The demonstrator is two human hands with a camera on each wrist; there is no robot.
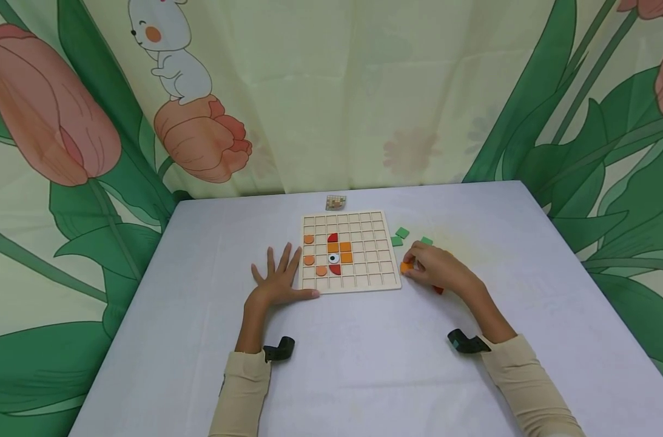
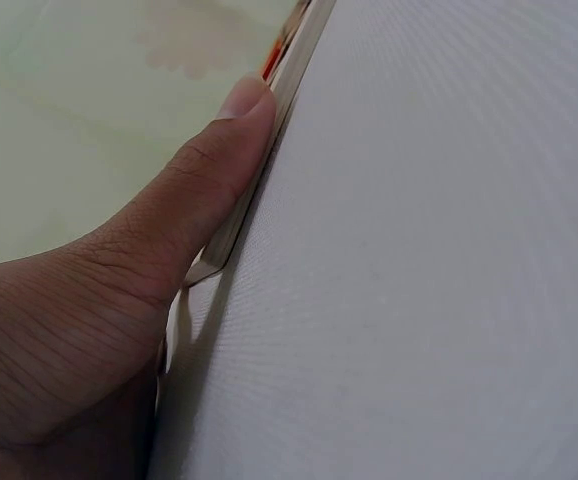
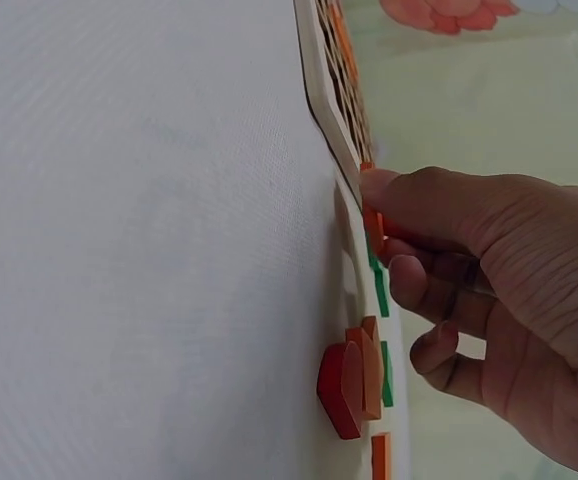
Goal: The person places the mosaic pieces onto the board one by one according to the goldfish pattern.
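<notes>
A pale square grid board [image 1: 372, 249] lies on the table. Its cells hold orange squares [image 1: 346, 257], orange discs [image 1: 309, 239], red quarter-round pieces [image 1: 335, 269] and an eye piece [image 1: 333, 258]. My left hand [image 1: 276, 286] rests at the board's left side, fingers spread, its thumb [image 2: 224, 150] on the near-left corner. Just off the board's right edge, my right hand [image 1: 439, 267] pinches an orange tile [image 1: 406, 267] between thumb and finger. In the right wrist view, the orange tile [image 3: 372, 222] stands close to the board's corner.
Several green tiles [image 1: 402, 232] lie right of the board. Beneath the right hand are a red piece [image 3: 340, 390] and orange pieces [image 3: 371, 370], mostly hidden from the head view. A small patterned object [image 1: 335, 202] sits behind the board. A printed curtain [image 1: 331, 91] hangs beyond the table.
</notes>
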